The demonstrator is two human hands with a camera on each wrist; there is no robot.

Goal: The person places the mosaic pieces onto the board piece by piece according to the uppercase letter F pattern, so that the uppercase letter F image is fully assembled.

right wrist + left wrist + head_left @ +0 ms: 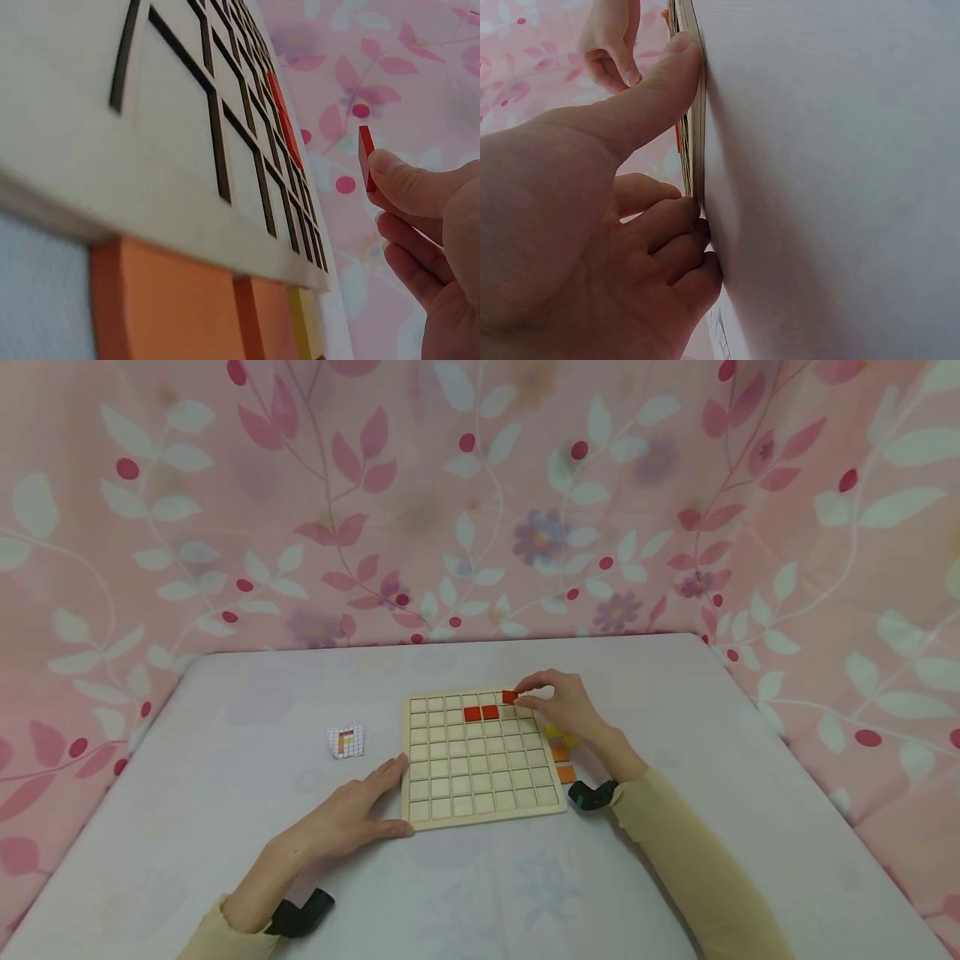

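A pale wooden grid board [480, 768] lies on the table, with two red square tiles [482, 713] side by side in its second row from the far edge. My right hand [566, 706] pinches another red tile [366, 159] between thumb and fingertips, raised over the board's far right part. At the board's left edge rests my left hand [337, 818], its thumb near the front corner and its fingers spread farther up the side. In the left wrist view the thumb [656, 90] and fingertips lie against the board's edge.
Orange tiles [566, 774] and yellow tiles [558, 732] lie along the board's right side, partly under my right forearm. Left of the board is a small paper card [347, 742] printed with a coloured grid pattern. A floral cloth [480, 502] hangs behind the white-covered table [247, 760].
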